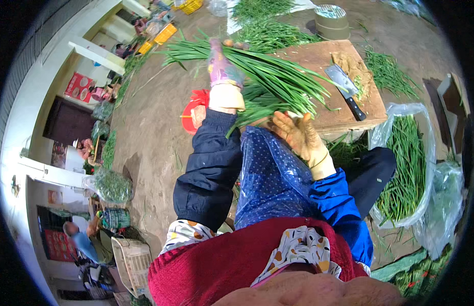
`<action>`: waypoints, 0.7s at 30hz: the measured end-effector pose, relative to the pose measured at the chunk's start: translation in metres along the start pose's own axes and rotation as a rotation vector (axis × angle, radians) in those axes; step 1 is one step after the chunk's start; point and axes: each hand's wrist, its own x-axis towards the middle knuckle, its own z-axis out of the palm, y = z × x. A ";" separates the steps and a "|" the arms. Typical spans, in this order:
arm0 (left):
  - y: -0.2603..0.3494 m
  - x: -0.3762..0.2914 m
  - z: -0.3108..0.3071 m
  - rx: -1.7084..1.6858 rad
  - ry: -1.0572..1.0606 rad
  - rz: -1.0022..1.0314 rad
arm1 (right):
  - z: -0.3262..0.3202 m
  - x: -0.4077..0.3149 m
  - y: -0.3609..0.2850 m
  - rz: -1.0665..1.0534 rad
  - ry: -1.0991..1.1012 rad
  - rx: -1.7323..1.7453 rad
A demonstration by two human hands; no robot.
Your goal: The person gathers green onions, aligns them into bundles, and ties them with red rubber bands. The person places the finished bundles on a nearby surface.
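My left hand [224,63], in a purple patterned glove with a cream cuff, grips a bunch of long green garlic chives [271,65] partway along the leaves. The leaf tips spread to the left, and the paler ends lie over a wooden board [305,57]. My right hand [298,132], in a stained yellow glove, is spread with its fingers apart at the board's near edge, close to the pale ends. More green leaves [263,101] lie beneath the bunch. On the board's right side rests a cleaver [346,86] with a black handle, beside a brown cloth-like piece [351,67] and small chopped bits.
A clear plastic bag of chives [403,164] stands at my right. Left of the board sits a red container [189,118]. A round bucket [331,23] and chive heaps [263,36] lie beyond. At far left, a person [87,244] sits near a pale crate [131,264].
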 end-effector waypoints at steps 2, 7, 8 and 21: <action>0.001 -0.015 -0.003 -0.098 -0.060 -0.049 | -0.004 0.016 -0.009 -0.100 0.171 0.000; 0.009 -0.072 -0.034 -0.157 -0.333 -0.168 | -0.010 0.018 -0.027 -0.256 0.189 0.069; 0.010 -0.083 -0.045 0.242 -0.379 0.006 | -0.012 0.012 -0.029 -0.284 0.162 0.066; 0.100 -0.149 -0.174 1.348 -1.594 -0.422 | -0.074 -0.032 0.003 0.014 0.346 0.176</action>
